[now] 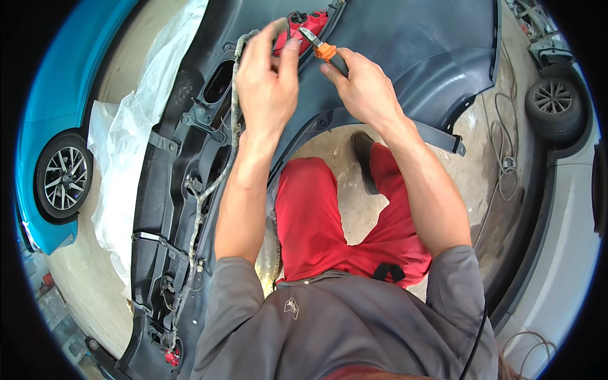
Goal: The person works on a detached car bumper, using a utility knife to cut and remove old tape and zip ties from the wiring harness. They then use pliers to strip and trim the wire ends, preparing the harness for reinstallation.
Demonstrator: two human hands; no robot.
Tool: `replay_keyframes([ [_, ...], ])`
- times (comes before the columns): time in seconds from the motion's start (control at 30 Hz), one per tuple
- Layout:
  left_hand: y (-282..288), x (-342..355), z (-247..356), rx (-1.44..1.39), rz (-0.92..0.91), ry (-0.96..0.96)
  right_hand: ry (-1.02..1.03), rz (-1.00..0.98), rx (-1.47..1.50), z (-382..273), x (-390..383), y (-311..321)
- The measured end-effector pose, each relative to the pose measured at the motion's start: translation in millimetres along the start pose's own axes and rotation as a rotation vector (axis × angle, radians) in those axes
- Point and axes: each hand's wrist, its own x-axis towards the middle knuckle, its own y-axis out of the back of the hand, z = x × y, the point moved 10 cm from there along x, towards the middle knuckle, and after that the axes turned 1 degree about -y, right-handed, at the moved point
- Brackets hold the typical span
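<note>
My right hand [370, 88] is wrapped around the dark and orange handles of a pair of pliers [326, 52]. Their metal jaws point up and left, beside a red lamp [318, 23] at the far end of a dark car bumper [405, 44]. Over the near side of that lamp, my left hand [269, 82] has its fingers curled, with a thin dark wire by the fingertips. What it grips, if anything, is hidden. A taped wiring harness [208, 193] runs along the bumper's inner side, passing by my left wrist.
Crumpled clear plastic sheeting [120, 183] lies left of the bumper, in front of a blue car [54, 107]. On the right are a loose cable [503, 152] on the floor, a wheel [553, 101] and a light grey car part [551, 253]. My legs are beside the bumper.
</note>
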Motion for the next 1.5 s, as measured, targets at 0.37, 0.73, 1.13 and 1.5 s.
replay_keyframes([
  [0.37, -32, 6, -52, -0.329, -0.188, 0.269, 0.153, 0.190, -0.131, -11, -5, 13],
  [0.73, -23, 15, -40, -0.070, -0.255, 0.117, 0.219, 0.260, -0.238, -15, -5, 14],
  [1.13, -25, 15, -44, -0.173, -0.234, 0.198, 0.122, 0.214, -0.297, -13, -4, 10],
  [1.5, -31, 11, -57, -0.291, -0.249, 0.257, 0.214, 0.292, -0.272, -17, -4, 16],
])
